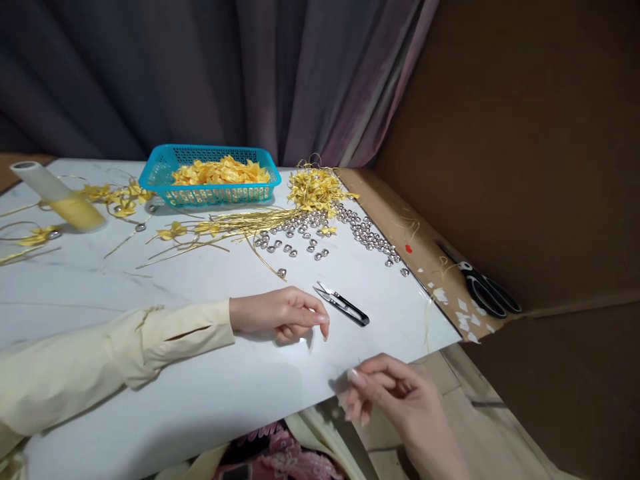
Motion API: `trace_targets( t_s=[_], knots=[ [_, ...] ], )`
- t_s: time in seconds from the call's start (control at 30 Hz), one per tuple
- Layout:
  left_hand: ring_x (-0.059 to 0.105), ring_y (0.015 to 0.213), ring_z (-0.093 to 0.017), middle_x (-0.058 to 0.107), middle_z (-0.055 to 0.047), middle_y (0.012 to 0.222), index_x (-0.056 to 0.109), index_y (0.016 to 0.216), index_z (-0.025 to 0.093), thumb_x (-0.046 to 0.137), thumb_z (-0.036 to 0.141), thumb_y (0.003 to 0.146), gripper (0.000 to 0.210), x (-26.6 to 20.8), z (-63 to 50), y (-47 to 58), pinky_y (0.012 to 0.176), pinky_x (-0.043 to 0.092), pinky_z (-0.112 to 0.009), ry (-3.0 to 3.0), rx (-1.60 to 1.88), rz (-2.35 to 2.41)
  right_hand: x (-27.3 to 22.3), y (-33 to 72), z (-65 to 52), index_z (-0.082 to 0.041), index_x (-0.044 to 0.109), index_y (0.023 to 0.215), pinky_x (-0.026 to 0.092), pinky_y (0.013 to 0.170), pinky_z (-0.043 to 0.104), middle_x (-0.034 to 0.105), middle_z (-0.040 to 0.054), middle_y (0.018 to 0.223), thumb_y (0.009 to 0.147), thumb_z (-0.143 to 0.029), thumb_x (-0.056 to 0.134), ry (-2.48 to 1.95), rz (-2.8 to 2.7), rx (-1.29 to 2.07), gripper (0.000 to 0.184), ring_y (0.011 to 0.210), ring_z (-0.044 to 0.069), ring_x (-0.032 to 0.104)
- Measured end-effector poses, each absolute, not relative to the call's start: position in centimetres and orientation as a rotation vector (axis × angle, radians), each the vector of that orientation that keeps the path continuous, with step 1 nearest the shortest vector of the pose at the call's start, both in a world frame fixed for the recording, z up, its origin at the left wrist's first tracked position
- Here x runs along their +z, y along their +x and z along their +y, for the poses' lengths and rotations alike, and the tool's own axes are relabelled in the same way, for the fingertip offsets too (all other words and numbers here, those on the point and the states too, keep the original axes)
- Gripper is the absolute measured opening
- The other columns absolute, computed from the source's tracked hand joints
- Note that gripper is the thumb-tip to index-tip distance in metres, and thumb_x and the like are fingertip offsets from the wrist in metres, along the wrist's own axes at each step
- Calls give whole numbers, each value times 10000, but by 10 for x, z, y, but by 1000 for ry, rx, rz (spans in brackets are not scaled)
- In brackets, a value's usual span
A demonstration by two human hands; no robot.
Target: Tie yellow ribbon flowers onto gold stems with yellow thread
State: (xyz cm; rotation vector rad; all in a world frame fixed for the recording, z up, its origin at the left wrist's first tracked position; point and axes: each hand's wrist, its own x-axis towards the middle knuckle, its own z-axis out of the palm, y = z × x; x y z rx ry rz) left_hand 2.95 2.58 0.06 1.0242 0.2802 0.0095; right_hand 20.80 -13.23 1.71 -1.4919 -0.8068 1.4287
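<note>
My left hand [286,316] rests low over the white table, its thumb and forefinger pinched together and the other fingers curled. Whatever it may pinch is too small to make out. Just right of its fingertips lie black-handled thread snips [347,308], blades pointing to the back left. My right hand [395,393] is near the table's front edge, thumb pressed against the forefinger. Anything between those fingertips is also too fine to tell. Beyond my left hand are silver beads [313,243] scattered in a loose heap, and a bundle of gold cords [255,221] with yellow bows.
At the back stands a blue basket [210,200] of yellow bows, beside a pile of gold-corded bows [316,189]. A tube with yellow wrapping [70,203] leans at left. Black scissors [487,290] and paper scraps [465,312] lie on the brown cardboard at right.
</note>
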Motion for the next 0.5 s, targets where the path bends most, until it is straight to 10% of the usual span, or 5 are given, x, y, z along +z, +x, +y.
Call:
trace_targets(
  t_s=[0.5],
  knots=[
    [155,399,-49,263,121,462,547,886,135,610,379,888,252,0,27,27,391,137,-186,1000,-22,262,-2,189,-91,-186,725,739,521,543,190,684,-1,592,853,-266,637,-1262,-1089,1114,165,512,114,618]
  ],
)
